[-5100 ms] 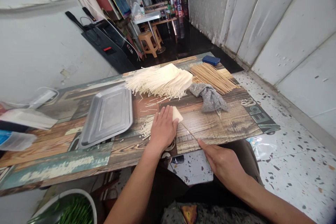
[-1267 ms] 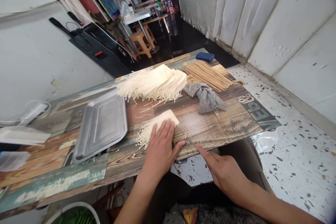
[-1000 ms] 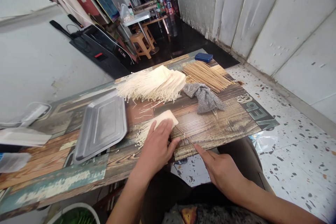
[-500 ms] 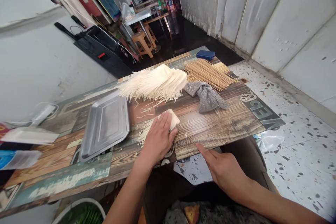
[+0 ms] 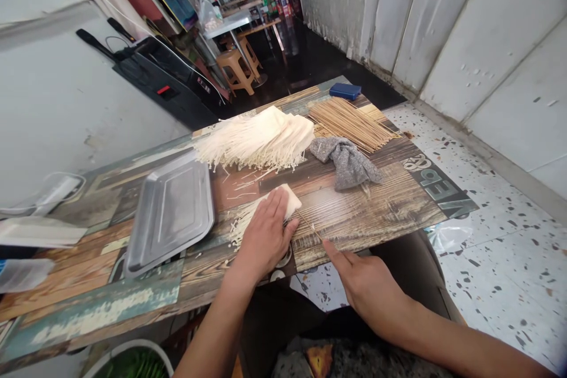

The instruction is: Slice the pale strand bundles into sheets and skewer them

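Observation:
My left hand (image 5: pixel 264 236) lies flat, fingers together, pressing a small pale bundle of enoki mushrooms (image 5: pixel 290 199) against the wooden table (image 5: pixel 376 207). Thin stems of the bundle fan out to the left under my palm. My right hand (image 5: pixel 361 279) is at the table's near edge, pinching a thin bamboo skewer (image 5: pixel 309 225) whose tip points into the bundle's thick end beside my left thumb.
A big heap of enoki mushrooms (image 5: pixel 257 139) lies further back, with a pile of bamboo skewers (image 5: pixel 349 121) and a grey cloth (image 5: pixel 345 159) to its right. A metal tray (image 5: pixel 170 212) sits on the left. A blue box (image 5: pixel 344 90) is at the far edge.
My right hand has pushed the skewer a little further left toward the bundle. My left hand stays pressed on the bundle, with small shifts of its fingers.

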`<move>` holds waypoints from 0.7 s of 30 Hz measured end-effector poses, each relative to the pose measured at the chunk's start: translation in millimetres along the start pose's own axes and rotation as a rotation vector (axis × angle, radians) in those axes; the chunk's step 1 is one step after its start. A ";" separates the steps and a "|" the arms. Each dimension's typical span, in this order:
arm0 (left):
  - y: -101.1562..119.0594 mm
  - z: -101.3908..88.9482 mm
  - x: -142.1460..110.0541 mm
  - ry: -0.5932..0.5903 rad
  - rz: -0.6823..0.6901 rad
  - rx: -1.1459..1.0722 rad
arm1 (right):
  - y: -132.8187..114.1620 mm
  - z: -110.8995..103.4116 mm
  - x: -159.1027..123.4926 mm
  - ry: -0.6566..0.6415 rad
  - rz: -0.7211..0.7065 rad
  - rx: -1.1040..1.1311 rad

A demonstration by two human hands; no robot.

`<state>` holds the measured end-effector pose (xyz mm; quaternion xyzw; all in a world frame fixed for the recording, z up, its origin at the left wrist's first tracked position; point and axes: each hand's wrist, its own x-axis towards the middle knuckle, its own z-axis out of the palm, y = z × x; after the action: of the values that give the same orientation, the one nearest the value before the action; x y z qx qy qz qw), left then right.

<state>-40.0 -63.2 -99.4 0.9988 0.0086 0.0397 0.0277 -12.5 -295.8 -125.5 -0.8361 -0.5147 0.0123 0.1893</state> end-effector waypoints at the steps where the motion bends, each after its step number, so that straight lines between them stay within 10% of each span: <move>1: -0.4 -0.5 0.0 -0.003 0.002 -0.012 | -0.6 -2.6 1.4 0.014 0.004 0.012; 11: 0.6 -8.3 -1.9 0.271 -0.196 -0.032 | -49.2 -67.9 33.4 0.140 0.160 0.819; 21: -4.1 -16.1 -0.3 0.508 -0.618 -0.012 | -123.4 -94.8 95.4 0.103 -0.086 1.109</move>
<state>-41.7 -58.3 -83.6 0.9073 0.3149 0.2755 0.0413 -52.9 -192.9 19.7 -0.5890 -0.4550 0.2328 0.6260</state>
